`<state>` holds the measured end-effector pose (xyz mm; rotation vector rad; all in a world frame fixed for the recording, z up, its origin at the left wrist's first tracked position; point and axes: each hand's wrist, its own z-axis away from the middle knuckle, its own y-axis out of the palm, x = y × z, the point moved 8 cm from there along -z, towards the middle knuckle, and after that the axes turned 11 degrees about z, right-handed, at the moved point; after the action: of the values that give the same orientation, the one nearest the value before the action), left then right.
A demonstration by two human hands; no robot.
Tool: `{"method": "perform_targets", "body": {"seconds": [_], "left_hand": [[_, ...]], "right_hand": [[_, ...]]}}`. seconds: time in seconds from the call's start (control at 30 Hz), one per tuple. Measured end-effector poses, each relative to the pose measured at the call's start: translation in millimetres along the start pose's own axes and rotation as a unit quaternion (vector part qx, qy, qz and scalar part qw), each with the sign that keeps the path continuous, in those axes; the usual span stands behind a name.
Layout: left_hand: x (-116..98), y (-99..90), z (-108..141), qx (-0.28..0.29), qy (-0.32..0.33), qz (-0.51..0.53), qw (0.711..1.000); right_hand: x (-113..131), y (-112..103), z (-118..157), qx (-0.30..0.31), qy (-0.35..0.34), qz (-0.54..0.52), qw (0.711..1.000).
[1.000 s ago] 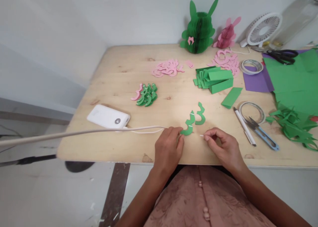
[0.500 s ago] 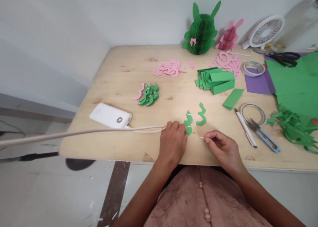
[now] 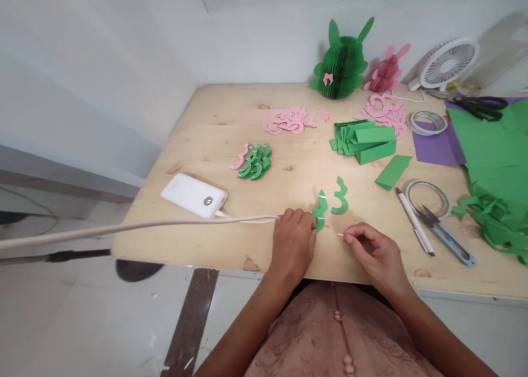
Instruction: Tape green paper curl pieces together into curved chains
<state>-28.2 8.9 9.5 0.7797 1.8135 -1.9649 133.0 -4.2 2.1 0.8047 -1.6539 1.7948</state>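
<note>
My left hand [image 3: 293, 242] rests on the table with curled fingers, pinching the lower left edge of a green wavy paper cutout [image 3: 322, 201]. Narrow white strips cross that cutout near its top and bottom. My right hand [image 3: 377, 253] pinches a tiny white strip [image 3: 340, 234] between thumb and forefinger, to the right of the held cutout and apart from it. A second green wavy cutout [image 3: 340, 203], with no strips visible, lies just beyond. Farther left sits a pile of green cutouts [image 3: 256, 161] bearing white strips, with a pink cutout [image 3: 240, 158] at its side.
A power bank [image 3: 193, 194] and its cable [image 3: 165, 223] lie left. To the right are a pen [image 3: 414, 222], blue thread snips [image 3: 447, 236], a tape roll [image 3: 447, 201] and green scraps [image 3: 495, 223]. Folded green strips [image 3: 365, 140], pink cutouts [image 3: 291, 120] and a green honeycomb rabbit [image 3: 344, 66] stand farther back.
The view has tilted slightly, so the scene sits a little lower and farther right. Both hands keep nearly the same pose, the white strip still pinched in the right.
</note>
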Motion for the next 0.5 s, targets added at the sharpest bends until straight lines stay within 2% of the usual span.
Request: {"method": "perform_targets", "body": {"seconds": [0.13, 0.23, 0.33, 0.5], "left_hand": [[0.5, 0.0, 1.8, -0.013, 0.003, 0.063, 0.998], [3.1, -2.9, 3.2, -0.033, -0.01, 0.18, 0.983], [10.0, -1.5, 3.3, -0.035, -0.055, 0.33, 0.942], [19.3, 10.4, 1.8, -0.023, -0.128, 0.511, 0.85]], "right_hand": [[-0.3, 0.7, 0.1, 0.0, 0.003, -0.005, 1.0], [0.1, 0.3, 0.0, 0.001, 0.008, -0.009, 1.0], [-0.2, -0.8, -0.5, 0.002, 0.019, -0.019, 1.0], [-0.9, 1.9, -1.9, 0.02, 0.044, -0.058, 0.997]]}}
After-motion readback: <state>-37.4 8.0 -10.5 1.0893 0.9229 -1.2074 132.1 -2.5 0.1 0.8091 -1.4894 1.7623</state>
